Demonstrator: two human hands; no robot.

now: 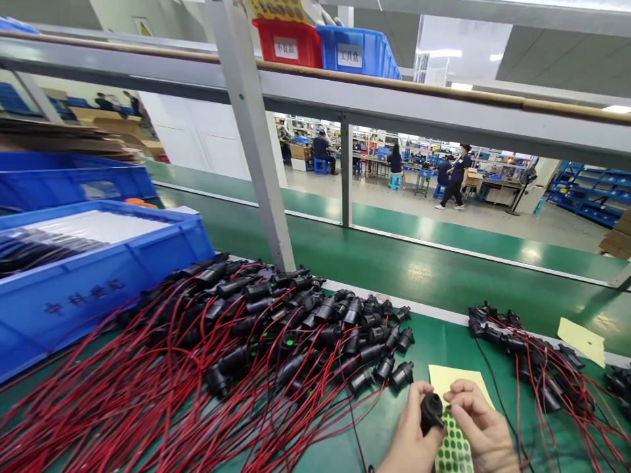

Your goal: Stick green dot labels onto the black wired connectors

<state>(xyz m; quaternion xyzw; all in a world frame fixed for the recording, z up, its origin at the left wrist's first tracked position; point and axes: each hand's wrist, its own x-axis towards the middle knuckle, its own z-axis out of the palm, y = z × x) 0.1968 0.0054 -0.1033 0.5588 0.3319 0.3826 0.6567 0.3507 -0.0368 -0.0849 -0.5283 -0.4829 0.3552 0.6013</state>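
My left hand (413, 430) is closed around a small black cylindrical part with a short nozzle (432, 412), tilted over the bench. Just to its right, my right hand (480, 420) pinches a small dark green dot sticker (448, 408) between thumb and forefinger, close to the black part. Below and between the hands lies a yellow sheet of round green stickers (454, 450), partly covered by my fingers. Behind it is a plain yellow backing sheet (463, 376). A large pile of similar black parts (296, 322) with red wires lies to the left, a few showing green dots.
A smaller heap of wired black parts (517, 348) lies at right, beside another yellow sheet (582, 340). A blue crate (106, 289) stands at left. A grey post (256, 138) rises behind the pile. Red (288, 43) and blue bins (357, 51) sit on the overhead shelf.
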